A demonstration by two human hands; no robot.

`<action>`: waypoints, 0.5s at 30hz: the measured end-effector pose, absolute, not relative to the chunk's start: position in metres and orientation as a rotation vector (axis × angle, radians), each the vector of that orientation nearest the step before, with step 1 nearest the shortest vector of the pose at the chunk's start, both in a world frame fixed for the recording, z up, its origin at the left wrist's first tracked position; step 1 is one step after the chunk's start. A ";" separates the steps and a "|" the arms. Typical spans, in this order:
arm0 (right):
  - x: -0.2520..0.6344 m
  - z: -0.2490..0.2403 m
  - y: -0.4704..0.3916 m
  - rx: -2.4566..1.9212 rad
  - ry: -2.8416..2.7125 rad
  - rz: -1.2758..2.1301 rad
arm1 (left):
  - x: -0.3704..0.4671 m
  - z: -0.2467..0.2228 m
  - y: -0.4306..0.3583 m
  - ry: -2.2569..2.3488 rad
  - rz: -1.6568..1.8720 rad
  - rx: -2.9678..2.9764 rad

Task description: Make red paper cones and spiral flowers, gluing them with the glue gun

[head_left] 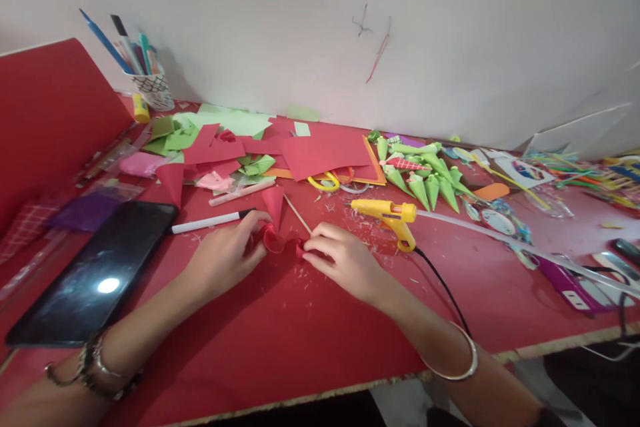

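Note:
Between my hands, low over the red table, runs a curled red paper strip (273, 241). My left hand (225, 255) is closed on its looped left part, thumb and fingers pinching the edge. The fingers of my right hand (345, 260) pinch the strip's rolled right end, and a thin wooden stick (297, 213) slants away from those fingertips; whether they also grip the stick I cannot tell. Just beyond my left fingers lies a red paper cone (273, 204). A white marker with a black cap (210, 222) rests beside my left hand.
A yellow hot glue gun (385, 212) lies right of my right hand, its black cord trailing toward me. Green paper cones (431, 180) and red paper sheets (325, 153) are farther back. At left are a large dark phone (95, 273) and a pen cup (154, 90).

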State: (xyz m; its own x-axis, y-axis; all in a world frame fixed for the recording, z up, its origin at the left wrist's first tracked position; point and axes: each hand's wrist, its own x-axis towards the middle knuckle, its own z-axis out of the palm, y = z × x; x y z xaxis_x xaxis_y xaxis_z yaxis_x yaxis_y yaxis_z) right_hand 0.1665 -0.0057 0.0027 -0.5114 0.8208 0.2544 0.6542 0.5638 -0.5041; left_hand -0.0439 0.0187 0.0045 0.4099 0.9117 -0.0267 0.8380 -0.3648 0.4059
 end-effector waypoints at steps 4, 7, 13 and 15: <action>0.164 0.001 -0.006 -1.133 -2.314 0.421 | -0.041 0.002 0.014 1.448 0.148 2.414; 0.162 0.000 -0.007 -1.098 -2.334 0.393 | -0.037 0.000 0.010 1.417 0.104 2.456; 0.159 -0.002 -0.008 -1.082 -2.321 0.395 | -0.033 -0.002 0.006 1.423 0.065 2.487; 0.158 -0.003 -0.009 -1.091 -2.260 0.425 | -0.032 -0.003 0.006 1.427 0.066 2.523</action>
State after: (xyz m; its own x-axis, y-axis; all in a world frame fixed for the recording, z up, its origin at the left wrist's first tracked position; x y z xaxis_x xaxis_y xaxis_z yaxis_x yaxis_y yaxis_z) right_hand 0.1576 -0.0090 -0.0033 -0.4920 0.7891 0.3678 0.6016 0.6135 -0.5115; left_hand -0.0322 0.0056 -0.0027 0.5212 0.8497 -0.0792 0.8388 -0.4930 0.2309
